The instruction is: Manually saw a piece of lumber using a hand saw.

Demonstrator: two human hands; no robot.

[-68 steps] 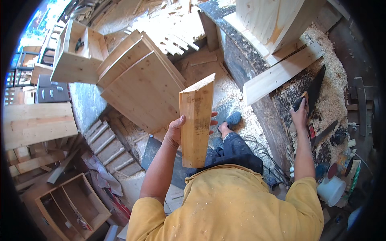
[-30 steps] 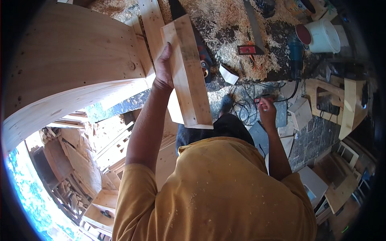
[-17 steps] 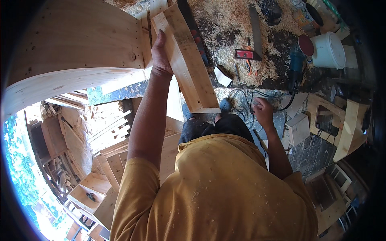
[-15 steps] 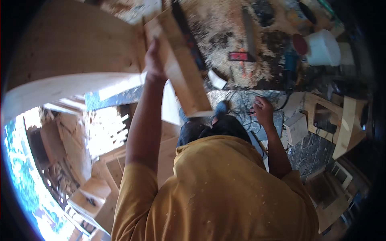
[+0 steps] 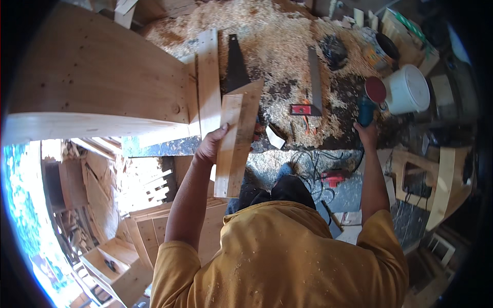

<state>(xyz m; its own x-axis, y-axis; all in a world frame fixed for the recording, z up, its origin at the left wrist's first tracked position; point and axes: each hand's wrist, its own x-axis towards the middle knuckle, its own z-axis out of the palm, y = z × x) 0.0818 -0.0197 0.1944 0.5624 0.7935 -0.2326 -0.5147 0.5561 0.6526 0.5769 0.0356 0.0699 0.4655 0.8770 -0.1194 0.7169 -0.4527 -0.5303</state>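
Observation:
My left hand (image 5: 210, 145) is closed around the edge of a long wooden piece (image 5: 233, 138) made of joined boards, held tilted at the workbench's near edge. My right hand (image 5: 366, 134) reaches the bench on the right. Its fingers close round the lower end of a teal disc sander (image 5: 365, 112), whose round red pad (image 5: 375, 90) points away from me. Beyond the wooden piece a handsaw (image 5: 236, 64) lies partly covered by it. Between my hands rests a try square (image 5: 314, 77) with a red handle, among wood shavings.
A large wooden panel (image 5: 97, 72) stands at the left, with a plank (image 5: 208, 77) beside it. A white bucket (image 5: 408, 90) sits right of the sander. Below the bench are tangled cords (image 5: 313, 174) and a red tool (image 5: 334, 178). A wooden box (image 5: 110, 264) is at lower left.
My left hand has brought the wooden piece lower and turned it more upright. My right hand has moved up from beside the cords onto the sander.

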